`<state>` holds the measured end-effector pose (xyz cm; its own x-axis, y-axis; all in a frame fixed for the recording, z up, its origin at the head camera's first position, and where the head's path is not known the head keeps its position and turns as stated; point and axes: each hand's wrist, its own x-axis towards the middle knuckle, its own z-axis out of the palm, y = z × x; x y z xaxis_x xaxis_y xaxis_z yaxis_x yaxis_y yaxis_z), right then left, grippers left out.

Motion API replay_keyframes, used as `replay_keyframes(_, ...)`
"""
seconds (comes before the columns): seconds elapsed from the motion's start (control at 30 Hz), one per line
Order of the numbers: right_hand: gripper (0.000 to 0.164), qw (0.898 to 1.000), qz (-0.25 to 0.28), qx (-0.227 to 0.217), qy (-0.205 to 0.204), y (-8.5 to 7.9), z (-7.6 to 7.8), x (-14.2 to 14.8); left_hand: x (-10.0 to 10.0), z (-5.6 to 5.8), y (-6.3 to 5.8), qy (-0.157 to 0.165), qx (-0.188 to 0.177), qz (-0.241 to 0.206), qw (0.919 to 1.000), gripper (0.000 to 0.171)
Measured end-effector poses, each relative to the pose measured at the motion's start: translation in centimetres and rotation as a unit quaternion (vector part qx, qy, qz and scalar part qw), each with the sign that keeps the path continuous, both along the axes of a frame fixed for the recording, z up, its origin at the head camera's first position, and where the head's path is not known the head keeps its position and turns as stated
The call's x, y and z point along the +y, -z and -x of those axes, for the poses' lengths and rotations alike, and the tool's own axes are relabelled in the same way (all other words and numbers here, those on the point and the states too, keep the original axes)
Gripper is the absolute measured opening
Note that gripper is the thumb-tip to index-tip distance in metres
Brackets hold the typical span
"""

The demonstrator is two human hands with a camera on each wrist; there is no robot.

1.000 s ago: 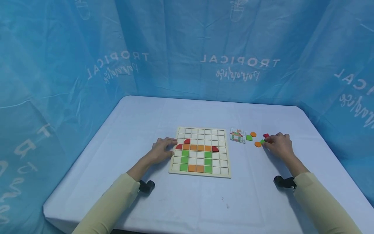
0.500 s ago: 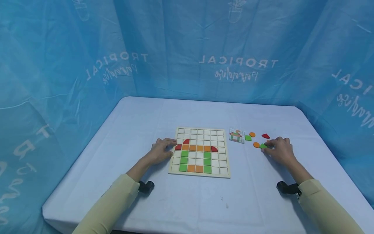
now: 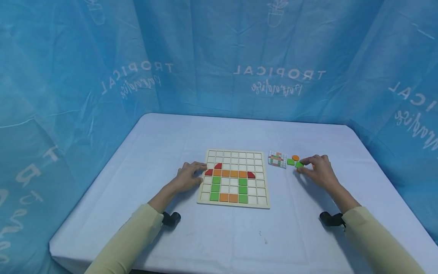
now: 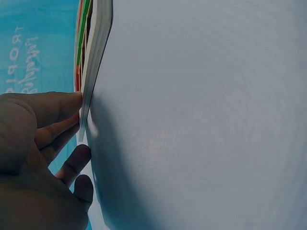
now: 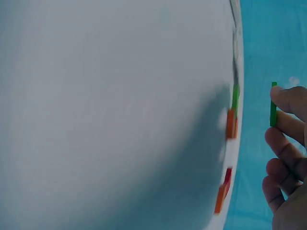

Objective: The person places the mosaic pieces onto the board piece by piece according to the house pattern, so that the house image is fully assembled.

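My right hand (image 3: 321,172) pinches a green square tile (image 3: 299,164) between thumb and fingers, lifted above the table in the right wrist view. Beneath it are an orange round tile (image 3: 295,157) and another green square tile (image 3: 290,162). My left hand (image 3: 186,178) rests at the left edge of a wooden grid board (image 3: 268,197), thumb and fingertips touching that edge. Set in the board are red quarter-round tiles (image 3: 218,166), orange square tiles (image 3: 230,173) and green square tiles (image 3: 243,189). Part of the loose tiles is hidden behind my right hand.
A small pattern card (image 3: 277,159) lies right of the board. Low in the right wrist view, a red tile (image 5: 228,176) and an orange tile (image 5: 220,199) lie on the white-covered table (image 3: 164,144). A blue printed curtain (image 3: 219,91) surrounds the table.
My right hand has picked up the green square tile and moved it left, over the orange round tiles near the card. The left hand stays at the board's edge.
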<state>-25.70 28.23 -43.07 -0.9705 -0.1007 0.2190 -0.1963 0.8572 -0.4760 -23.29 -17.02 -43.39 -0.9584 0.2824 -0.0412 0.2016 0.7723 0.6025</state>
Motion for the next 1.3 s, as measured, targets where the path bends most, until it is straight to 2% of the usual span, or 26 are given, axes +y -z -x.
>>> replay_keyframes(0.27, 0.035, 0.999, 0.032, -0.004, -0.04, -1.0, 0.7, -5.9, -0.1, 0.0, -0.1, 0.003, 0.0, -0.002, 1.0, 0.045)
replay_keyframes(0.43, 0.031, 0.996, 0.039, 0.008, -0.076, -1.4, 1.1, -9.9, 0.0, 0.1, 0.1, 0.003, -0.002, 0.001, 1.0, 0.046)
replay_keyframes(0.57, 0.031, 0.995, 0.037, 0.011, -0.096, -1.3, 1.4, -12.9, 0.0, 0.2, 0.3, 0.0, -0.003, 0.006, 1.0, 0.046)
replay_keyframes(0.77, 0.028, 0.991, 0.046, -0.007, -0.127, -0.6, 2.2, -16.7, -0.1, 0.2, 0.3, 0.001, -0.002, 0.006, 1.0, 0.047)
replay_keyframes(1.03, 0.024, 0.988, 0.049, -0.03, -0.144, 0.2, 3.3, -20.3, 0.0, 0.2, 0.2, -0.001, 0.0, 0.005, 1.0, 0.047)
replay_keyframes(1.3, 0.025, 0.987, 0.022, -0.058, -0.15, 0.2, 3.7, -22.1, -0.1, 0.1, 0.1, -0.004, -0.003, 0.002, 1.0, 0.047)
